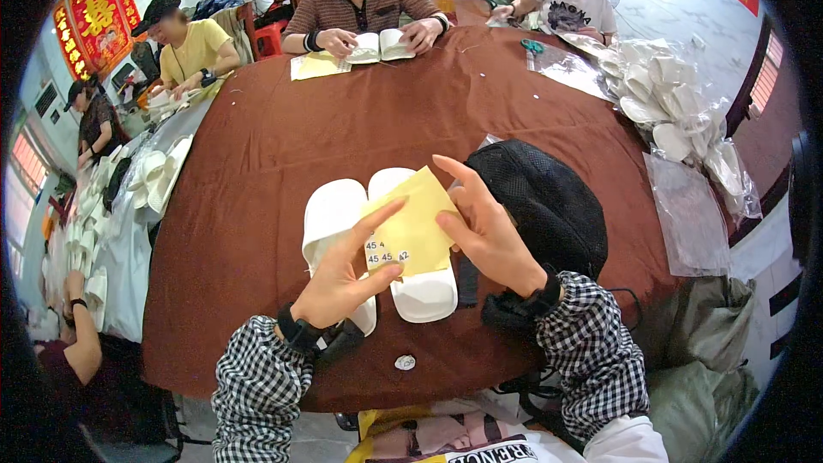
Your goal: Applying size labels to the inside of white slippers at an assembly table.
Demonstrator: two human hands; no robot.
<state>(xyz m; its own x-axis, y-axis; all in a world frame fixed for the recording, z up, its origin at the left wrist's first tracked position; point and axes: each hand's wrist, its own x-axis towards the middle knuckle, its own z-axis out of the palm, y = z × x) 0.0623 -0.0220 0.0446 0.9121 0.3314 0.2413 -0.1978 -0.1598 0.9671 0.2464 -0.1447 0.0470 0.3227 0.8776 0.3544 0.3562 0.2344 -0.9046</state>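
Observation:
A yellow sheet of small white printed stickers (pixel 417 221) is held up over a pair of white slippers. My left hand (pixel 341 281) grips its left side, the thumb at the lower edge and the index finger across the upper part. At the sheet's right edge, the thumb of my right hand (pixel 493 236) presses on it, while the index finger points up, away from the paper. Below lie the left slipper (pixel 333 206) and the right slipper (pixel 426 298), both partly covered by the sheet and my left hand.
A black mesh bag or cap (pixel 544 206) rests beside my right hand. The brown tablecloth (pixel 231 249) bears a small white round piece (pixel 405 363) near its front edge. Clear plastic bags (pixel 690 214) and piled white slippers (pixel 660 86) lie rightward. Across the table, a person handles slippers (pixel 380 46).

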